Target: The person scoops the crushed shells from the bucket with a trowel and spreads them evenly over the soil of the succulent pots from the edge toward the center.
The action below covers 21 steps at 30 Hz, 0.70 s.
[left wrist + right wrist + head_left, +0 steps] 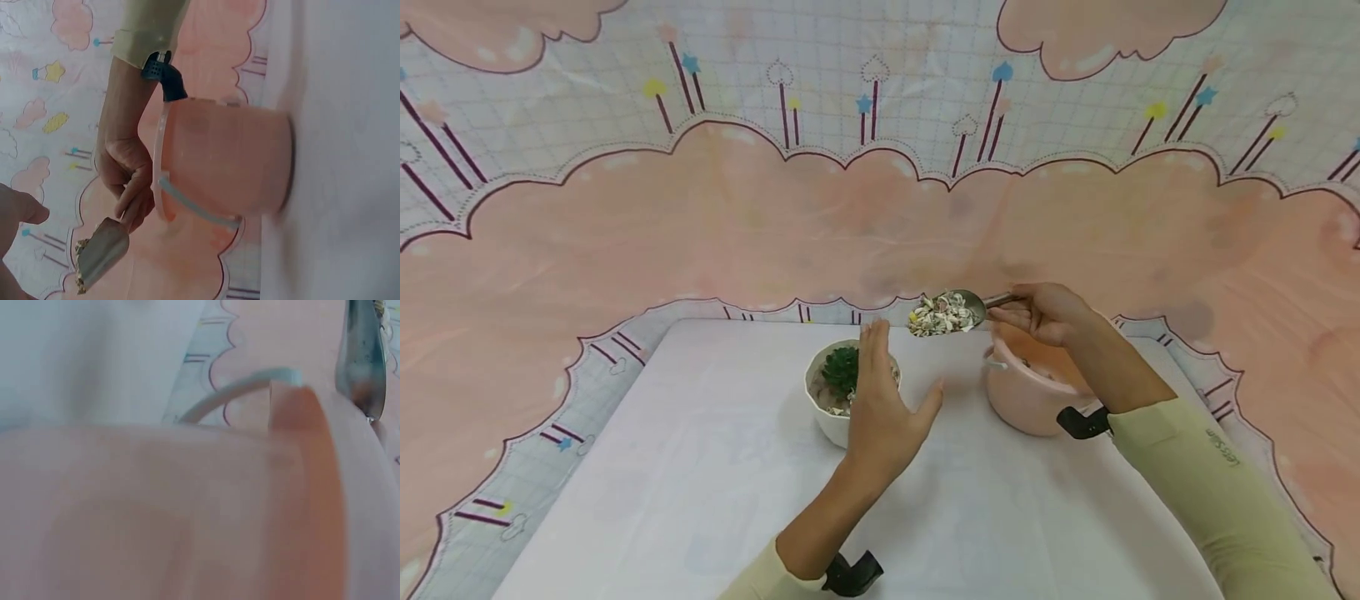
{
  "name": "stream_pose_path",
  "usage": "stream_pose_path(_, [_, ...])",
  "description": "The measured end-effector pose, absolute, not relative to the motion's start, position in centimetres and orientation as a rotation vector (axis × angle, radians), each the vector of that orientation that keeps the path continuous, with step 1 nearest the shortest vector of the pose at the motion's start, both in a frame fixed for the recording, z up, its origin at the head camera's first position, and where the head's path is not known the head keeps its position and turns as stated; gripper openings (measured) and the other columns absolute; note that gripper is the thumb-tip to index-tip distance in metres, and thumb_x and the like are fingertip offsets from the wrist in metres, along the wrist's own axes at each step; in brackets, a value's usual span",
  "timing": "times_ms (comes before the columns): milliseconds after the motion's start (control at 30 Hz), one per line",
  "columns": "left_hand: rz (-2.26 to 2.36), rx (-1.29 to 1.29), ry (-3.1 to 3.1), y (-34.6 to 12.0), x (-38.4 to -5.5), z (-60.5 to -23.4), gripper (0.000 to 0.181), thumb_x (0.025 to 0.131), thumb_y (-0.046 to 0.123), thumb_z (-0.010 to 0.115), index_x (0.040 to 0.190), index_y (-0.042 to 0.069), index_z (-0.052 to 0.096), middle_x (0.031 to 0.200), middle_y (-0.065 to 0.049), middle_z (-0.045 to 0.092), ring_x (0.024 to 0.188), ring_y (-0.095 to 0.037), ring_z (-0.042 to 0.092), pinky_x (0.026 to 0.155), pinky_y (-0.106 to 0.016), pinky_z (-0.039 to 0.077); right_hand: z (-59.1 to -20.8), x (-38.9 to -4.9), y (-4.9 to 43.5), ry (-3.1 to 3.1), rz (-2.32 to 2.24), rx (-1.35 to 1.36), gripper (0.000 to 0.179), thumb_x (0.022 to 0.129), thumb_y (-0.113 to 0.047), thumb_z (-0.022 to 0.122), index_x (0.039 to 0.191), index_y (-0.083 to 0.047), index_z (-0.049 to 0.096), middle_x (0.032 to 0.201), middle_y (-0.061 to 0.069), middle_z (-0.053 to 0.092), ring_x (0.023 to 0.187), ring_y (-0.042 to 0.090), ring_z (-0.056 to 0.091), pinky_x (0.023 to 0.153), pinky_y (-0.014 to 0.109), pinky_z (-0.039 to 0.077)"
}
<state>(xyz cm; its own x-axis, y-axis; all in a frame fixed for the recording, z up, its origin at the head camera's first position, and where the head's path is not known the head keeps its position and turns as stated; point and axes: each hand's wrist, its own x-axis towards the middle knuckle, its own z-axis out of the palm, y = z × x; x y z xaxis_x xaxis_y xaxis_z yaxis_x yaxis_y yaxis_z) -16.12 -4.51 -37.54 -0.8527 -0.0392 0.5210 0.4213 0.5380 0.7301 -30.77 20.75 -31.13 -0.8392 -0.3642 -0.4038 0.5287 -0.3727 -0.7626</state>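
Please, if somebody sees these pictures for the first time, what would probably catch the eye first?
Probably the metal scoop, heaped with mostly pale bits, which the right hand holds up near the pink bucket. Next comes the left hand, its fingers straight, partly hiding a white pot with a green plant on the white table. Behind them, the backdrop with its big pink cloud shapes may also draw the eye.

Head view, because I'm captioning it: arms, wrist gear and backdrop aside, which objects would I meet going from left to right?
White pot holding a green plant → metal scoop loaded with pale, mixed bits → pink bucket.
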Motion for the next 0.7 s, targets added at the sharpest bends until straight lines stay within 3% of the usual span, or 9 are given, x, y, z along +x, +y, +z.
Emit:
stream_pose_path(167, [-1.215,-0.242,-2.357,-7.0,-16.2,-38.0,0.106,0.089,0.033,0.087,0.164,-0.003,0.021,0.171,-0.020,0.021,0.160,-0.033,0.007,0.122,-0.060,0.023,-31.5,-31.7,19.0,1.396,-2.185,0.217,0.046,0.117,-0.013,0.029,0.098,0.007,0.067,0.088,0.025,0.075,0.078,0.029,0.079,0.080,0.029,0.060])
stream_pose_path(333, [-1.052,-0.132,-2.488,-8.8,-16.7,-38.3,0.119,0.083,0.047,0.089,0.163,-0.007,0.020,0.169,-0.028,0.019,0.158,-0.044,0.007,0.120,-0.066,0.023,-31.7,-32.6,17.4,1.446,-2.144,0.233,0.044,0.116,-0.012,0.031,0.099,0.008,0.066,0.087,0.025,0.075,0.075,0.028,0.079,0.078,0.028,0.061])
stream_pose_path(533, [-0.916,-0.015,-2.684,-10.3,-17.1,-39.1,0.131,0.078,0.057,0.090,0.159,-0.016,0.017,0.166,-0.038,0.015,0.156,-0.051,0.004,0.124,-0.061,0.016,-32.3,-33.6,16.0,1.470,-2.106,0.308,0.036,0.116,-0.013,0.035,0.105,0.009,0.062,0.086,0.026,0.074,0.072,0.030,0.078,0.077,0.029,0.061])
stream_pose_path(700, [-0.849,0.034,-2.749,-11.0,-17.1,-39.9,0.134,0.076,0.060,0.089,0.156,-0.021,0.018,0.161,-0.043,0.020,0.154,-0.057,0.010,0.123,-0.062,0.017,-32.4,-33.9,15.5,1.544,-2.048,0.314,0.031,0.116,-0.013,0.036,0.112,0.008,0.058,0.083,0.024,0.075,0.072,0.028,0.078,0.075,0.029,0.061])
